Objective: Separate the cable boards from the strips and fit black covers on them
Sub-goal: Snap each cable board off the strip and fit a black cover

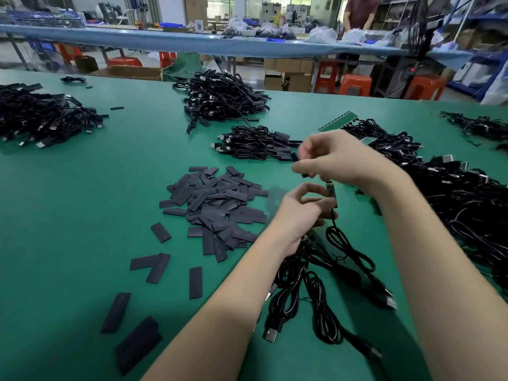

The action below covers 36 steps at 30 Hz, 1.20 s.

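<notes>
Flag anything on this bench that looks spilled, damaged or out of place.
Nothing looks damaged. A few black covers lie strewn toward the near edge, away from the main cover pile. That looks like ordinary working scatter.

bare mat left, cable heaps right

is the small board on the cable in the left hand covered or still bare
Bare: the small circuit board stands exposed above the left hand; the right hand pinches a black cover apart from it.

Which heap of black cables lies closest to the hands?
The big heap of cables at the table's right side, directly beside the right hand; the other heaps lie farther off.
</notes>
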### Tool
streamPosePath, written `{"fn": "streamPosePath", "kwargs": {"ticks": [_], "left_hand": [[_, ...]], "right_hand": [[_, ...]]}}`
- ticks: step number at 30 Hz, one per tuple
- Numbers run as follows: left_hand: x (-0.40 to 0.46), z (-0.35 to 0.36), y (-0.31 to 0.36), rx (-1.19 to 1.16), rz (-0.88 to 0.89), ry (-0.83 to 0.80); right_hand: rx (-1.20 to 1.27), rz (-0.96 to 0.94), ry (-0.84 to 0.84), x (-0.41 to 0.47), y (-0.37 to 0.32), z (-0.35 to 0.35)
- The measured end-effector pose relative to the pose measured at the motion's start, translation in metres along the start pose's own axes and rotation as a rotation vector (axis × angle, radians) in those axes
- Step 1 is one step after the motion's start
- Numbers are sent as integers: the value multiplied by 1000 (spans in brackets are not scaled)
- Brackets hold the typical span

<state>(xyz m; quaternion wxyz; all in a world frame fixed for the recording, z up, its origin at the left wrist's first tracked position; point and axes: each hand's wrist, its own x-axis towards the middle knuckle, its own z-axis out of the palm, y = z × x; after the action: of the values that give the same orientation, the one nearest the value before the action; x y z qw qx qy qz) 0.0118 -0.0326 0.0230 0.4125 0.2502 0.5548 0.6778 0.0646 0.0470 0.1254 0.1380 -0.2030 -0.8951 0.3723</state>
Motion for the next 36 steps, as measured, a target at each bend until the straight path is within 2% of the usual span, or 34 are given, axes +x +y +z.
{"fn": "streamPosePath", "kwargs": {"ticks": [8, 13, 16, 23, 31, 36], "left_hand": [[-5, -3, 5, -17, -46, -111], [-7, -6, 6, -55, -43, -145], [-8, -8, 7, -52, -43, -195], [-10, -10, 8, -19, -30, -284], [-10, -10, 8, -20, -27, -305], [-10, -11, 8, -18, -30, -325]], "right_hand": [[612, 187, 312, -34, 68, -15], [938, 203, 244, -42, 76, -10], [1043, 181, 213, -43, 76, -9], [1043, 138, 218, -44, 78, -6], [1088, 130, 197, -46, 81, -7], [1019, 135, 157, -47, 84, -8]]}}
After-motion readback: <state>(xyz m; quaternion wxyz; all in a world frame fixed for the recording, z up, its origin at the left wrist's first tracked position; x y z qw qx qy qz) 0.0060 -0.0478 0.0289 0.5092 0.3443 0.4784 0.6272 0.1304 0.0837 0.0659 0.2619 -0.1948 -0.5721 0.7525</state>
